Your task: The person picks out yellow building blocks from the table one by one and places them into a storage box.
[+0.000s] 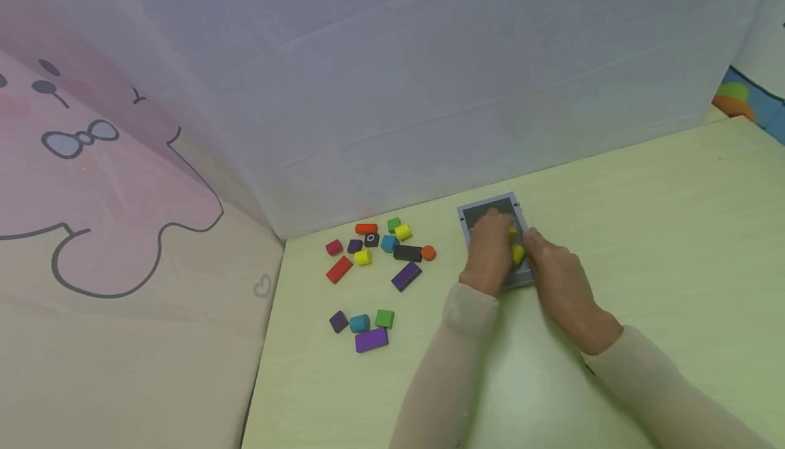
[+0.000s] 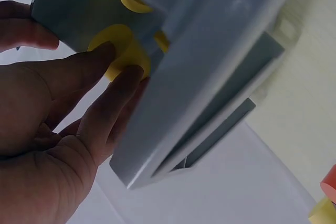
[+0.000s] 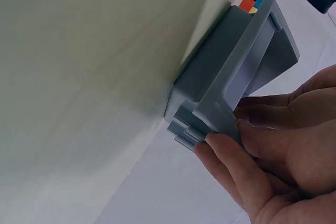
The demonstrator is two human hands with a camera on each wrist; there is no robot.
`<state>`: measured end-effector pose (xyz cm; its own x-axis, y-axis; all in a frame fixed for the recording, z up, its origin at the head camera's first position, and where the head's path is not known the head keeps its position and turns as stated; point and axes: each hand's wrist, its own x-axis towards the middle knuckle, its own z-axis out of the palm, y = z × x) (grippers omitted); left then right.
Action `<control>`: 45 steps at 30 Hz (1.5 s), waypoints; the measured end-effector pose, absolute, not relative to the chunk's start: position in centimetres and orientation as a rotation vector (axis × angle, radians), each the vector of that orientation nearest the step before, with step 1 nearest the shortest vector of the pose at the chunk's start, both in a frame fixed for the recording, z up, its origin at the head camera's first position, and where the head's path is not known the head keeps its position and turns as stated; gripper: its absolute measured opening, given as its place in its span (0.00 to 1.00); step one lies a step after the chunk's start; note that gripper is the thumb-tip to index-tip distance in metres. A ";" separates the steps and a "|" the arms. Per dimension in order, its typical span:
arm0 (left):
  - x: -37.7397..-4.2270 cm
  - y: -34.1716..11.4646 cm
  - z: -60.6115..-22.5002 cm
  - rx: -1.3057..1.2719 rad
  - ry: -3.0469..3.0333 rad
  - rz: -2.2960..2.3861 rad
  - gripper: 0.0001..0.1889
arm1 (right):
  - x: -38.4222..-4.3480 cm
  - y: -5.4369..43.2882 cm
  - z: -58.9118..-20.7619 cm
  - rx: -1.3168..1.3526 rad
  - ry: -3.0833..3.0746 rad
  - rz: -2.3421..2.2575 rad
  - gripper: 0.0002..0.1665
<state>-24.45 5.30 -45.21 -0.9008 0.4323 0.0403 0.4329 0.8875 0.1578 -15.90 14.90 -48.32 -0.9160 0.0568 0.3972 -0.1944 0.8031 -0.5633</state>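
A grey rectangular box sits on the table under both hands. Reaching into it, my left hand pinches a yellow cylinder block between thumb and finger, seen in the left wrist view. Another yellow block lies deeper inside the box. My right hand grips the box's right side, its thumb near the rim and fingers against the outer wall in the right wrist view. In the head view the left hand covers part of the box's inside; a yellow block shows beside it.
Left of the box lie several coloured blocks, among them a black block, an orange disc and a red block. Nearer the front is a smaller group with a purple block. A white cloth wall stands behind the table.
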 end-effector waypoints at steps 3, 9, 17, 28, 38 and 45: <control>-24.4 5.4 -45.4 -0.701 -3.043 -0.244 0.15 | -15.9 14.9 -48.3 0.105 -2.594 0.873 0.19; -24.5 5.5 -45.6 -0.707 -3.027 -0.235 0.12 | -15.8 14.8 -48.3 0.105 -2.597 0.891 0.20; -24.7 5.6 -46.0 -0.713 -3.020 -0.202 0.10 | -15.9 14.8 -48.4 0.105 -2.574 0.886 0.18; -24.8 5.8 -46.6 -0.703 -3.018 -0.189 0.09 | -15.7 14.8 -48.3 0.108 -2.588 0.882 0.18; -25.0 6.0 -47.0 -0.698 -3.033 -0.175 0.08 | -15.8 14.9 -48.3 0.107 -2.595 0.881 0.17; -25.1 6.2 -46.8 -0.699 -3.055 -0.127 0.09 | -15.9 14.9 -48.3 0.102 -2.598 0.870 0.19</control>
<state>-25.14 6.16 -46.77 -0.9007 0.4339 0.0232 0.4343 0.8974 0.0777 -15.94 14.92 -48.27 -0.9186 0.0554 0.3912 -0.1913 0.8039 -0.5632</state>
